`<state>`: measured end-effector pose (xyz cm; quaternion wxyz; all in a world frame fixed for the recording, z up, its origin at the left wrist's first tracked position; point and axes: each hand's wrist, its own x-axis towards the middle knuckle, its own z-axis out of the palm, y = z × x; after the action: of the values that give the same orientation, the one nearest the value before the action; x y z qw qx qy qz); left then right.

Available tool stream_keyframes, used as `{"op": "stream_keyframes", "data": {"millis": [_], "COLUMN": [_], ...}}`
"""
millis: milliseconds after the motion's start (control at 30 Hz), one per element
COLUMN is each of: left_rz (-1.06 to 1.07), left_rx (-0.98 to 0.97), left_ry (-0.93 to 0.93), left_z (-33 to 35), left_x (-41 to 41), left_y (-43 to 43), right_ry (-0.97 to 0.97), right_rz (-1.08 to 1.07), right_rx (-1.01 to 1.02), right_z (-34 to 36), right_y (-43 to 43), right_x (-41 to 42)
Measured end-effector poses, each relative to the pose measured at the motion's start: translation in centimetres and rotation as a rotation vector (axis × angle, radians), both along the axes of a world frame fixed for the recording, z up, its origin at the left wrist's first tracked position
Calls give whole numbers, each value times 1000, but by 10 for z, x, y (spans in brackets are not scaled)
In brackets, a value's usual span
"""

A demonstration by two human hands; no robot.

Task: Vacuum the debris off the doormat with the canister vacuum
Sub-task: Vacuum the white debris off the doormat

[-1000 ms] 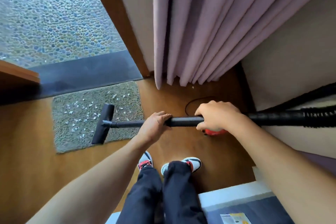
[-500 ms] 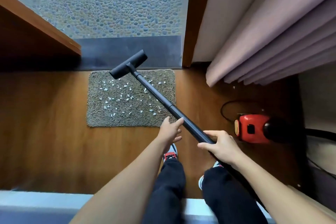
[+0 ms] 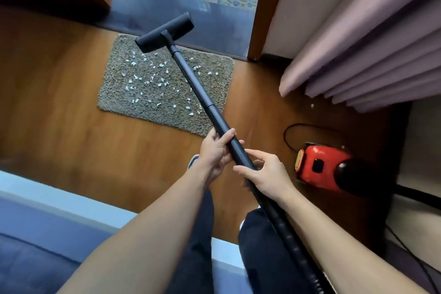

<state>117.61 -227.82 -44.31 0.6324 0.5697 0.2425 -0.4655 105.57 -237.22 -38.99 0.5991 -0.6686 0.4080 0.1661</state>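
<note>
The left hand [image 3: 216, 150] now has its fingers wrapped fully round the black wand [image 3: 191, 79], where half a second ago they only brushed it. Just below, the right hand [image 3: 265, 174] grips the same wand between thumb and curled fingers, near the ribbed hose [image 3: 286, 234]. The floor head [image 3: 164, 32] stays over the doormat's [image 3: 124, 102] far edge; whether it touches, I cannot tell. White debris [image 3: 152, 79] still litters the mat. The red canister vacuum [image 3: 319, 166] sits to the right.

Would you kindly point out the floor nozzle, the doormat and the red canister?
floor nozzle [image 3: 164, 31]: head view, middle of its black bar.
doormat [image 3: 117, 99]: head view, bare pile, near corner.
red canister [image 3: 328, 155]: head view, red shell.
</note>
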Motion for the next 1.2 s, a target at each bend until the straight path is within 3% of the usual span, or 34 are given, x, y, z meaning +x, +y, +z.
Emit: {"op": "stream_keyframes", "data": {"millis": [400,467,533,667,1033,1200], "left_rz": [45,43,45,43,53,74], "left_rx": [-5,-23,-46,-75,-99,-110], "left_ry": [-33,-36,-36,-26,29,66], "left_z": [-76,-84,-92,-107,-148,-154], "left_x": [-82,-84,-86,-98,-129,-145], "left_y": [9,6,0,-8,-27,-33], "right_ry": [-18,98,285,537,637,564], "right_rz": [170,178,334,635,717,731], "right_rx": [-76,-302,-487,-598,-665,-731], "right_z": [-108,-143,-178,-226,-290,-300], "right_y": [-31,-64,-98,-138,-140,-139], "right_x": [-104,-131,-162,-206,-222,-233]}}
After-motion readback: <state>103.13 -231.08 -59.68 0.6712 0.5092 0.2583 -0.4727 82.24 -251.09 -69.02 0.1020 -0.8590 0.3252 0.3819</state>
